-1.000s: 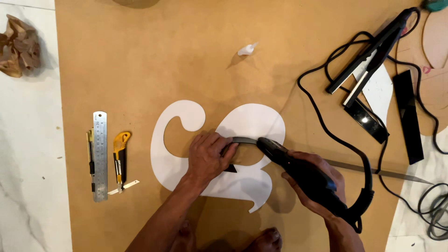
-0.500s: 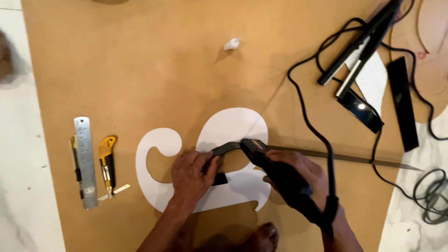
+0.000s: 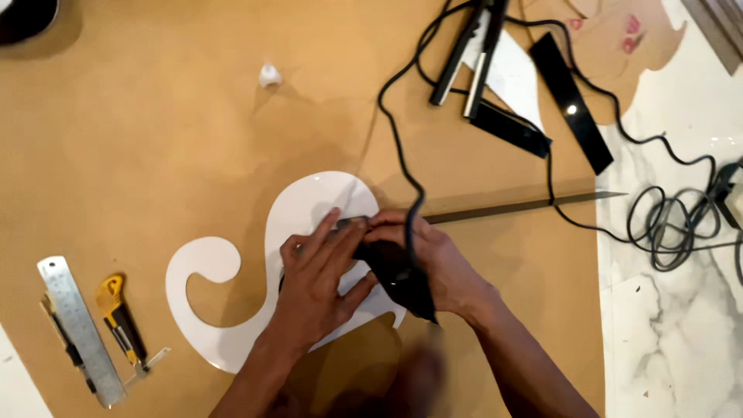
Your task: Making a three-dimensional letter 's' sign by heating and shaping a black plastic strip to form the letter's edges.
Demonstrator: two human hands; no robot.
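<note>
Now that both hands have closed in together, the left hand (image 3: 317, 282) presses spread on the white curled plastic cutout (image 3: 224, 310), the right hand (image 3: 429, 259) gripping the black corded heat tool (image 3: 398, 279).

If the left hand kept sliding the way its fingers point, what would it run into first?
Probably the right hand gripping the black corded tool: the left hand fingertips already nearly touch it on the white curved cutout.

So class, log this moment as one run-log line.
left hand: pressing white curved cutout | right hand: gripping black corded tool | surface: brown board | nearby: steel ruler, yellow knife
</note>
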